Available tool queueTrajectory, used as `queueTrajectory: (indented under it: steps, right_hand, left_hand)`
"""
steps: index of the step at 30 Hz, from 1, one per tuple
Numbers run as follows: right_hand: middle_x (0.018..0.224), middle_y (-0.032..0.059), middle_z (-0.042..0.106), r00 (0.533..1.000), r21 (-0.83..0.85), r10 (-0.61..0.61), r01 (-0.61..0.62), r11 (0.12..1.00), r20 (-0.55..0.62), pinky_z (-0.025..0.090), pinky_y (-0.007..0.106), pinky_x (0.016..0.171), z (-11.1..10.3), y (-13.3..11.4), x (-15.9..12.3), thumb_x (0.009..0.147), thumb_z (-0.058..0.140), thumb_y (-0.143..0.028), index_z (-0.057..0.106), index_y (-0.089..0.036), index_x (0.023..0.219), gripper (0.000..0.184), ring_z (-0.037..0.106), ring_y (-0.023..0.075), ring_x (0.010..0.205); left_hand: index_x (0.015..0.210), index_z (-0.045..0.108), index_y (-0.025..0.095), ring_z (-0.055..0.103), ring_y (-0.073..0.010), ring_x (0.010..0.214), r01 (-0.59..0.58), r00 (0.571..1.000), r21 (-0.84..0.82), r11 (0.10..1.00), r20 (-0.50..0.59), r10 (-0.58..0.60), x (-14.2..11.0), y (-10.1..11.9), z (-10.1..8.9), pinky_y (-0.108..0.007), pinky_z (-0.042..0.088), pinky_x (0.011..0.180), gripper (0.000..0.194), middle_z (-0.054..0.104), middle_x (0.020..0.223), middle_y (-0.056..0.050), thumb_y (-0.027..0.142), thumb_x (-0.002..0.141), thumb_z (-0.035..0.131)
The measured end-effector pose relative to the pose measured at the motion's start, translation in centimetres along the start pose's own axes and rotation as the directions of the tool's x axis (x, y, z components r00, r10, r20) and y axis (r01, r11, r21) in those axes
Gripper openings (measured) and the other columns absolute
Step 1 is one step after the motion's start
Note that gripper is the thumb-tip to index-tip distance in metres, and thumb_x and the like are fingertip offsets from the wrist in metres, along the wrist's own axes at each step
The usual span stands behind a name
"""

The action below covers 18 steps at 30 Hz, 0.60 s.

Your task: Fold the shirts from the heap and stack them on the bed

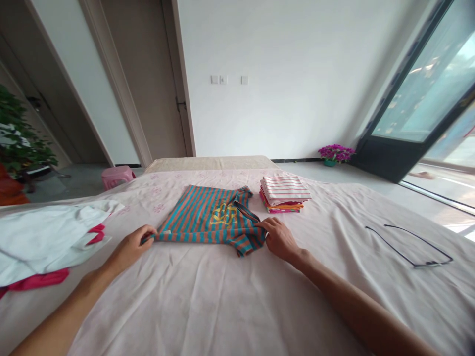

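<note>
A teal and orange-brown striped T-shirt (pixel 200 212) with yellow lettering lies on the pale pink sheet (pixel 208 291), its collar toward the right. My left hand (pixel 139 240) pinches the hem corner at the shirt's near left. At the collar and shoulder end, my right hand (pixel 278 237) grips the fabric between thumb and fingers. The near side is turned over along its edge, and one sleeve sticks out toward me beside my right hand. Just beyond that hand stands a stack of folded clothes (pixel 285 190), with a white, red-striped piece on top.
White and red clothes (pixel 48 237) lie heaped on the left. A pair of glasses (pixel 419 262) rests on the sheet at the right. Past the sheet are a pink stool (pixel 118 176), a pot of purple flowers (pixel 336 153) and a leafy plant (pixel 22 133).
</note>
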State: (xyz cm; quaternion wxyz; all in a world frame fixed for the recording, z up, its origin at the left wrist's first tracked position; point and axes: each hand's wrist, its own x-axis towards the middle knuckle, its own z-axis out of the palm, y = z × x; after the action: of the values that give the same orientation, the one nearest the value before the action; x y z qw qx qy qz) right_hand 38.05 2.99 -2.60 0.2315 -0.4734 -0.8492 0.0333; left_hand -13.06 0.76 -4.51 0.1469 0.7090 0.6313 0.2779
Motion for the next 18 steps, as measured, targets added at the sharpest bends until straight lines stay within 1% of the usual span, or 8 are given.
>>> queueTrajectory:
  steps: [2,5,8,10,12,14,16,18]
  right_hand:
    - [0.107,0.0074,0.065,0.993,-0.032,-0.109,0.11,0.993,0.034,0.04,0.036,0.088,-0.3,-2.1,-0.6,0.068,0.047,0.0,0.065,-0.023,0.114,0.055,0.053,0.0232,0.102]
    - [0.107,0.0069,0.066,0.967,-0.049,-0.201,0.211,0.976,0.156,0.038,0.037,0.087,-0.7,-4.8,-1.3,0.076,0.054,-0.008,0.065,-0.024,0.109,0.038,0.052,0.0238,0.1]
    - [0.115,0.0083,0.064,0.974,-0.08,-0.143,0.159,0.984,0.179,0.037,0.038,0.087,-0.5,-6.0,-1.2,0.085,0.06,-0.024,0.062,-0.024,0.116,0.031,0.052,0.0257,0.105]
    - [0.114,0.0092,0.064,0.982,-0.127,-0.093,0.114,0.985,0.165,0.037,0.038,0.088,-0.1,-6.0,-0.6,0.087,0.059,-0.026,0.062,-0.023,0.113,0.026,0.052,0.0262,0.105]
    - [0.106,0.0096,0.066,0.984,-0.174,-0.068,0.097,0.98,0.164,0.037,0.039,0.087,0.2,-5.8,0.4,0.087,0.058,-0.021,0.065,-0.022,0.101,0.016,0.053,0.0261,0.102]
    - [0.098,0.0097,0.067,0.989,-0.165,-0.068,0.089,0.982,0.129,0.037,0.039,0.088,-0.2,-5.6,1.2,0.085,0.057,-0.016,0.065,-0.021,0.092,0.011,0.054,0.0262,0.101]
    - [0.098,0.0095,0.067,0.993,-0.048,-0.107,0.109,0.993,0.05,0.038,0.04,0.09,-1.3,-5.7,1.6,0.084,0.058,-0.017,0.065,-0.021,0.09,0.01,0.054,0.0261,0.101]
    - [0.096,0.0079,0.067,0.991,0.191,-0.127,0.13,0.973,-0.029,0.041,0.038,0.087,-3.1,-5.9,1.6,0.086,0.057,-0.022,0.065,-0.02,0.092,0.01,0.056,0.0241,0.096]
  left_hand:
    - [0.101,0.063,0.025,0.065,-0.0219,0.095,-0.053,0.997,0.0,0.999,0.058,0.053,-0.1,-0.1,0.3,-0.031,0.05,0.087,0.028,0.07,0.101,-0.004,0.035,0.076,0.054]
    - [0.092,0.065,0.024,0.064,-0.0233,0.096,-0.086,0.996,0.071,0.994,0.038,0.084,0.0,-0.8,0.4,-0.033,0.049,0.087,0.022,0.07,0.099,-0.005,0.036,0.077,0.054]
    - [0.088,0.065,0.024,0.064,-0.0227,0.093,-0.059,0.997,0.08,0.995,-0.034,0.062,0.3,-1.1,0.4,-0.031,0.049,0.084,0.022,0.07,0.094,-0.004,0.041,0.08,0.053]
    - [0.091,0.065,0.024,0.065,-0.0225,0.093,-0.011,0.996,0.031,0.999,-0.09,0.014,0.4,-0.8,0.2,-0.029,0.049,0.083,0.028,0.071,0.094,-0.003,0.046,0.079,0.054]
    - [0.096,0.065,0.023,0.066,-0.0228,0.093,0.043,0.99,-0.062,0.997,-0.13,-0.051,0.4,0.1,-0.1,-0.029,0.05,0.084,0.034,0.072,0.095,-0.002,0.051,0.079,0.055]
    - [0.099,0.065,0.022,0.065,-0.0229,0.095,0.078,0.984,-0.191,0.979,-0.146,-0.107,0.3,1.1,-0.9,-0.03,0.05,0.086,0.036,0.072,0.094,0.0,0.052,0.079,0.057]
    - [0.096,0.065,0.022,0.063,-0.0218,0.095,0.091,0.969,-0.37,0.925,-0.182,-0.168,0.1,1.9,-2.3,-0.029,0.051,0.086,0.033,0.072,0.091,0.002,0.049,0.078,0.061]
    - [0.089,0.064,0.022,0.064,-0.0189,0.086,0.074,0.937,-0.586,0.807,-0.237,-0.258,-0.3,2.4,-4.4,-0.026,0.053,0.078,0.03,0.071,0.084,0.003,0.045,0.072,0.069]
